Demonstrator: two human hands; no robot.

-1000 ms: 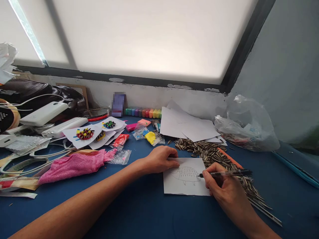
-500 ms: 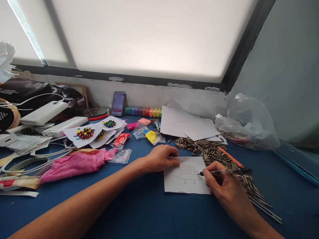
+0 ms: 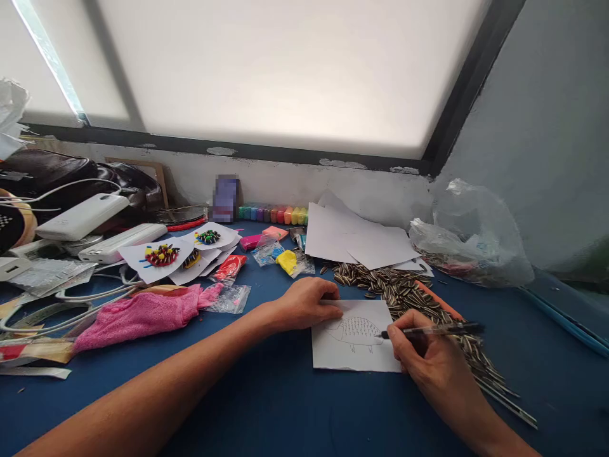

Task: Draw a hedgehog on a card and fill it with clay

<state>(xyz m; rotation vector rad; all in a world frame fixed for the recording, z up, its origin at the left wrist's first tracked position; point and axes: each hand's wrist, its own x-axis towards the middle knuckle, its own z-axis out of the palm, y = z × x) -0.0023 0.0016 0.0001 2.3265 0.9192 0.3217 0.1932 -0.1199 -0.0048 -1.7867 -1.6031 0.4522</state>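
A small sheet of white paper [image 3: 333, 357] lies on the blue table, with a line drawing of a round-bodied animal [image 3: 358, 330] on it. Small marks fill the animal's body, and two short legs stand below. My right hand [image 3: 423, 352] grips a black pen [image 3: 442, 329], its tip at the right side of the drawn body. The thumb and fingers of my left hand [image 3: 309, 303] lie over the paper's upper left corner, holding nothing. A heap of striped sunflower seeds [image 3: 409, 293] spreads behind the paper and beside my right hand.
Blank sheets [image 3: 356, 236] and a clear plastic bag [image 3: 480, 247] lie behind the seeds. Coloured clay packets [image 3: 287, 261], decorated paper cards [image 3: 162, 255] and a pink cloth [image 3: 143, 318] are to the left. Thin metal sticks [image 3: 509, 406] lie at the right, near my wrist.
The pen tip has shifted very slightly on the drawing. My left hand stays in place on the paper.
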